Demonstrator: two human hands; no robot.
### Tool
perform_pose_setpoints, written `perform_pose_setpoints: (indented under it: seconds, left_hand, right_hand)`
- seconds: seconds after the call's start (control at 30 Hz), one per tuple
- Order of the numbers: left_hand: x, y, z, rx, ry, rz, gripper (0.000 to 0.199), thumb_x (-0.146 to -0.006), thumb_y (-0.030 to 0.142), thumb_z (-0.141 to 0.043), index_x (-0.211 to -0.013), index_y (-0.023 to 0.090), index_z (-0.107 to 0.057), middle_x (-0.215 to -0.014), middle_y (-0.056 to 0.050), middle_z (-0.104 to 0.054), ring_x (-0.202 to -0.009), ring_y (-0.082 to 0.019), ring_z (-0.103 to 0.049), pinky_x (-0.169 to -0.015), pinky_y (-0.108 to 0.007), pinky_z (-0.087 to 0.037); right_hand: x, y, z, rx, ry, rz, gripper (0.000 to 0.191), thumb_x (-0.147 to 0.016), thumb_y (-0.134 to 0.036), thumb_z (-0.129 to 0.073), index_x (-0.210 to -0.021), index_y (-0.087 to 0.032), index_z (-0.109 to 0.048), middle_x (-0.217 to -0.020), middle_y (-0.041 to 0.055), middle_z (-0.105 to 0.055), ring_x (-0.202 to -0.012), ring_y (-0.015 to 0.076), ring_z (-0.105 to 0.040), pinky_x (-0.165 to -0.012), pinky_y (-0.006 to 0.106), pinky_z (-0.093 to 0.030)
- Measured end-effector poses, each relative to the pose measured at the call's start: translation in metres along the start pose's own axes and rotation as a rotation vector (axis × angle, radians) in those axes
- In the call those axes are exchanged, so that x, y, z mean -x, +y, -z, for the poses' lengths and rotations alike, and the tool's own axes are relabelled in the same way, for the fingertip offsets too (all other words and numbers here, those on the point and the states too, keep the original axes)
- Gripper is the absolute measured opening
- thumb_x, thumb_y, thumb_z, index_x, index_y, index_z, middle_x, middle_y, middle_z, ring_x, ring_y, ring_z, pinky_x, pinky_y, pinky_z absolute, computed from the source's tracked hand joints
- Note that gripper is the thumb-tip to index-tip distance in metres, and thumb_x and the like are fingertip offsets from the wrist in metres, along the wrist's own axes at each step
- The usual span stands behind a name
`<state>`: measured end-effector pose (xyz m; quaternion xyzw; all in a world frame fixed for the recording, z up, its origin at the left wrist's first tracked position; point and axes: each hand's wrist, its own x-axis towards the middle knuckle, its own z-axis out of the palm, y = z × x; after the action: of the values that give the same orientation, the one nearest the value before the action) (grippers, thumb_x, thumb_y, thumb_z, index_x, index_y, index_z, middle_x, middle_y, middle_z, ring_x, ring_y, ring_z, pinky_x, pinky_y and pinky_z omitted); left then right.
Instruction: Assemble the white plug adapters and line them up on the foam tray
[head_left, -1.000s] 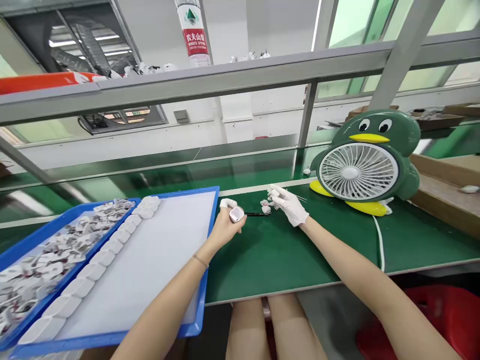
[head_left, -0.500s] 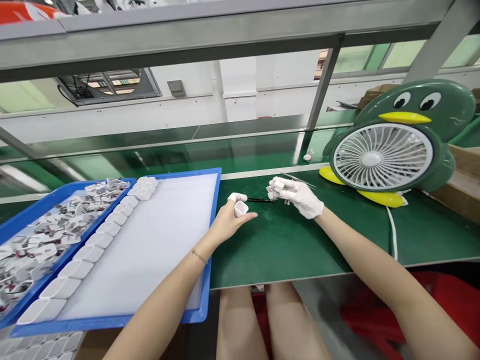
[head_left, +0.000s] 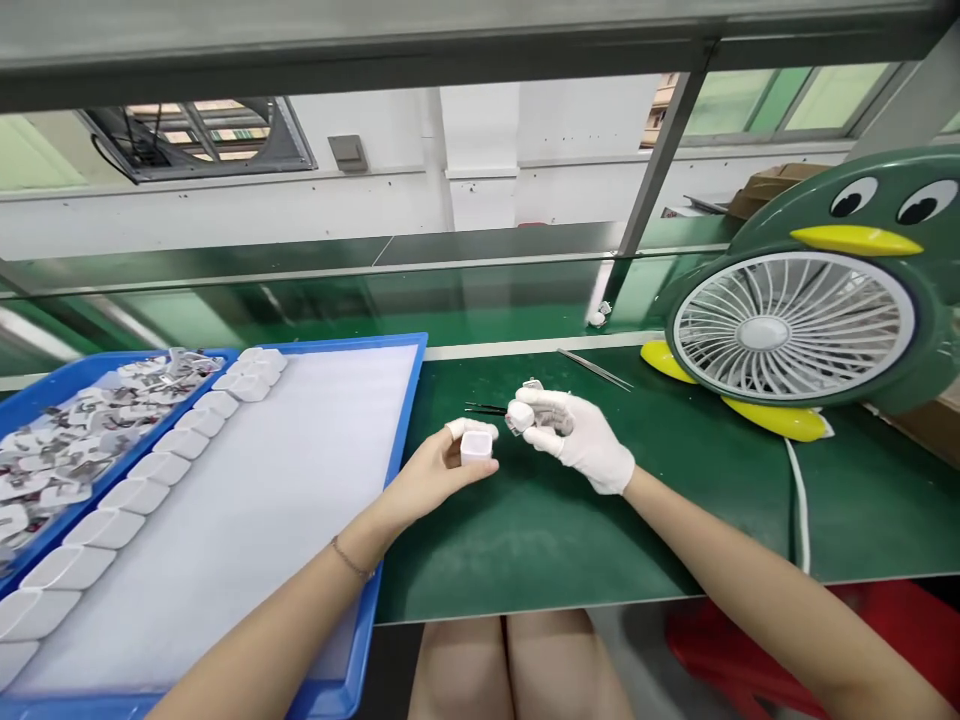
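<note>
1. Nearest the viewer, the left forearm [head_left: 277,600] is stretched diagonally over a flat blue tray [head_left: 415,385], and the right forearm [head_left: 750,560] is angled inward above the green surface [head_left: 540,555].
2. The left hand [head_left: 450,465] is turned inward, its fingers partly curled and the thumb extended. A white square cap [head_left: 476,447] is gripped between fingers and thumb, at the hand's inner side.
3. The right hand [head_left: 581,430], covered by a white glove, is bent in a loose pinch. A small white part [head_left: 519,416] is held at its fingertips, slightly beyond the cap and to its right, the two kept apart.
4. A thin dark tool [head_left: 486,409] is seen just left of the part; whether they touch cannot be told.
5. Along the flat tray's left side, white pieces [head_left: 135,497] are lined up; beside it, a second blue tray [head_left: 97,362] is heaped with white parts [head_left: 105,425].
6. Beyond the right hand, silver tweezers [head_left: 594,369] are laid on the surface, near a penguin-shaped fan [head_left: 795,325].
7. Farther back, a small white piece [head_left: 598,317] is seen.
</note>
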<state>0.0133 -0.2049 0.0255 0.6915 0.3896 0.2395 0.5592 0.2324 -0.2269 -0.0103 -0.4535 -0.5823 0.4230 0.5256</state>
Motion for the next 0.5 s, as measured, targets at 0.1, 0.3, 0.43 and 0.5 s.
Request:
perform_pose_setpoints:
  seconds: [0.1, 0.3, 0.43, 0.5]
  left_hand:
    - [0.004, 0.005, -0.006, 0.248, -0.124, 0.059, 0.043, -0.066, 0.032, -0.076, -0.106, 0.021, -0.065, -0.103, -0.005, -0.064, -0.095, -0.019, -0.058, -0.085, -0.031, -0.049]
    - [0.002, 0.002, -0.011, 0.264, -0.202, 0.018, 0.034, -0.065, 0.023, -0.078, -0.098, 0.023, -0.07, -0.104, -0.004, -0.061, -0.099, -0.019, -0.058, -0.091, -0.032, -0.047]
    - [0.0, 0.003, -0.009, 0.082, -0.198, -0.053, 0.038, -0.064, 0.022, -0.079, -0.101, 0.024, -0.07, -0.106, -0.005, -0.058, -0.102, -0.021, -0.058, -0.095, -0.037, -0.048]
    - [0.001, 0.004, -0.007, 0.013, -0.21, -0.078, 0.04, -0.065, 0.024, -0.079, -0.104, 0.025, -0.07, -0.109, -0.006, -0.058, -0.104, -0.022, -0.059, -0.097, -0.039, -0.048]
  right_hand:
    - [0.006, 0.0, -0.013, 0.271, 0.007, 0.153, 0.038, -0.078, -0.022, -0.062, -0.116, -0.023, -0.062, -0.092, 0.0019, -0.067, -0.071, 0.0125, -0.06, -0.068, 0.028, -0.05]
    - [0.011, 0.0, -0.019, 0.532, -0.097, 0.45, 0.047, -0.076, -0.013, -0.053, -0.121, -0.026, -0.058, -0.095, 0.0006, -0.068, -0.078, 0.0147, -0.062, -0.071, 0.028, -0.051]
    - [0.011, 0.006, -0.015, 0.553, -0.11, 0.422, 0.039, -0.079, -0.015, -0.056, -0.116, -0.027, -0.061, -0.092, -0.0003, -0.069, -0.065, 0.0121, -0.059, -0.064, 0.026, -0.05]
    - [0.011, 0.008, -0.015, 0.5, -0.092, 0.415, 0.034, -0.08, -0.015, -0.057, -0.111, -0.027, -0.064, -0.094, -0.0003, -0.069, -0.065, 0.0115, -0.059, -0.064, 0.025, -0.051]
